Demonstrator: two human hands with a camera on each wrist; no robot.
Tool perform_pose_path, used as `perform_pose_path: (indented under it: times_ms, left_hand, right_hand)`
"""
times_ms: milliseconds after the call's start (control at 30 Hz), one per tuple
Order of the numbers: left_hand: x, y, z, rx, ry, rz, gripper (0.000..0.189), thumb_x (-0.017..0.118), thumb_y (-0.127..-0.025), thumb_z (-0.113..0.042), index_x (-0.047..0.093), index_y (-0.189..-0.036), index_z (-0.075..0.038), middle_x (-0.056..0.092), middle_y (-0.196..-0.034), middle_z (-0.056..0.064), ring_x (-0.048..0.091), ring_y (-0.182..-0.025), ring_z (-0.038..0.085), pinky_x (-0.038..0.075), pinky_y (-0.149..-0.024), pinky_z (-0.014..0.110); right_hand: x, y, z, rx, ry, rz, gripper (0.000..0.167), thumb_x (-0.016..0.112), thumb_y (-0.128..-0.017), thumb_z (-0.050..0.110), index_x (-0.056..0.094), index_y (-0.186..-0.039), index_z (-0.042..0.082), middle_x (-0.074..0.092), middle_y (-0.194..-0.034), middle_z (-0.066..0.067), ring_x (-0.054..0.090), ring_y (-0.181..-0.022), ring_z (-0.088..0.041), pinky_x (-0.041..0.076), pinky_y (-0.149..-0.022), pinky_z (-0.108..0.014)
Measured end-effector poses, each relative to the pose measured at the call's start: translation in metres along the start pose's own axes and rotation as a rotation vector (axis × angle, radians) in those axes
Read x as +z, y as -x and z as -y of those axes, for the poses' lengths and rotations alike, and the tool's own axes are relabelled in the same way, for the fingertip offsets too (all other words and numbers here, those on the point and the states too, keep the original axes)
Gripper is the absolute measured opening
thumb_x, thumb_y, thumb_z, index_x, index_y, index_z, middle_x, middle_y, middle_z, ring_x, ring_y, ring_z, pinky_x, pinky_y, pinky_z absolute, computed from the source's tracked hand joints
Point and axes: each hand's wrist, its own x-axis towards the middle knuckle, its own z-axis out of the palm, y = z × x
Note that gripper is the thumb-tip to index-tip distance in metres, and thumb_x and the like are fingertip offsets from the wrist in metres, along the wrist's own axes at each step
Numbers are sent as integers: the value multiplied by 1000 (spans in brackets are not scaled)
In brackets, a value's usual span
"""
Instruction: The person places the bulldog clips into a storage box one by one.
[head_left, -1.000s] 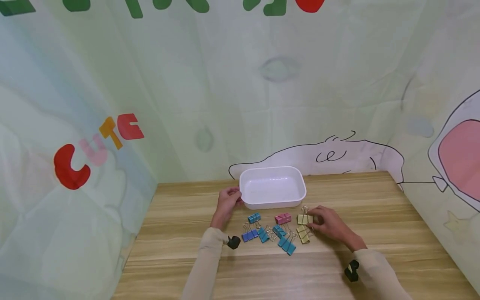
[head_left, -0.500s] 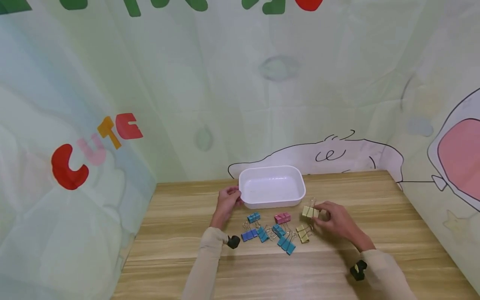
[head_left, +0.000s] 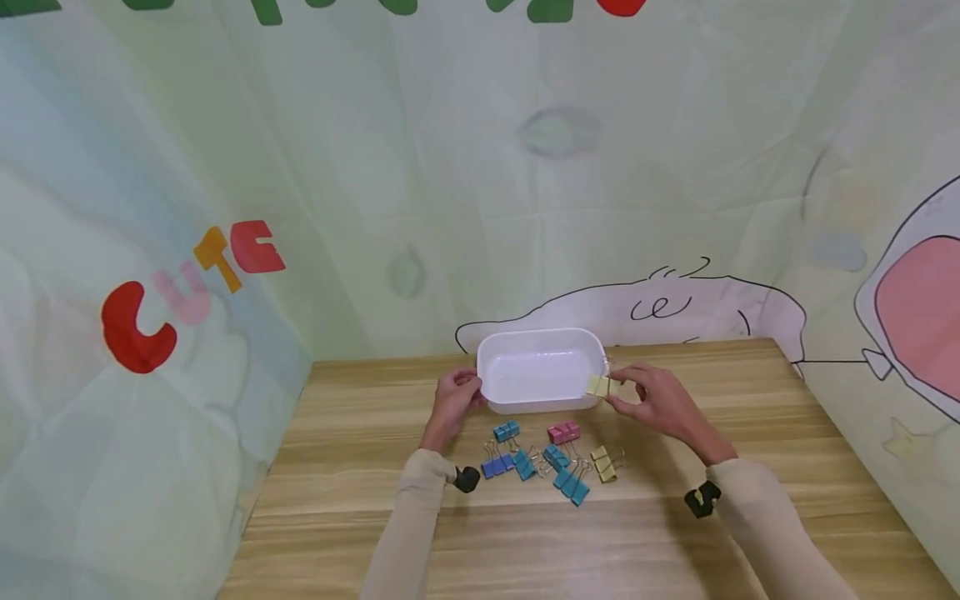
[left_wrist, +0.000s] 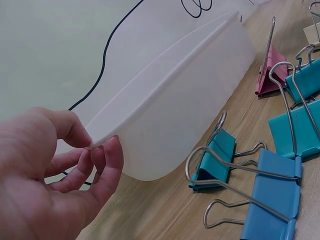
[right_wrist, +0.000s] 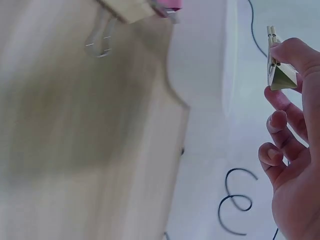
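My left hand (head_left: 453, 407) pinches the left rim of a white plastic tray (left_wrist: 165, 105) between thumb and fingers. In the head view my right hand (head_left: 663, 403) holds a yellow binder clip (head_left: 602, 386), which overlaps the tray's right front corner. The right wrist view shows this clip (right_wrist: 280, 70) pinched between thumb and index finger, the other fingers loosely bent. In front of the tray lie a second yellow binder clip (head_left: 603, 464), a pink binder clip (head_left: 564, 432), a dark blue binder clip (head_left: 498, 466) and several teal binder clips (head_left: 572, 485).
The tray stands near the back edge of a wood-grain table (head_left: 360, 517). A printed curtain (head_left: 420, 167) hangs right behind the table and along both sides. Each wrist wears a small black device (head_left: 702, 499).
My right hand has lifted one yellow binder clip off the table and carried it back to the tray's right front corner. My left hand stays at the tray's left rim.
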Motion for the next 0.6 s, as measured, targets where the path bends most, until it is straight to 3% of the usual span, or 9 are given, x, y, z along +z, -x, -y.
perform_pose_path:
  times_ms: [300,600]
  left_hand:
    - [1,0,0,18,-1,-3,35,59,-93,3,59,-127,11,62,-110,21,63,-77,20,62,-72,31]
    - [-1,2,1,23,-27,3,35,58,-96,2,58,-130,11,61,-117,26,65,-80,23,62,-74,33]
  right_hand:
    - [9,-39,10,0,53,58,35,81,-88,28,76,-114,6,73,-98,-9,50,-66,-11,45,-57,-27]
    - [22,-62,22,0,57,84,37,81,-89,30,76,-117,6,72,-100,-8,58,-75,-19,52,-63,-31]
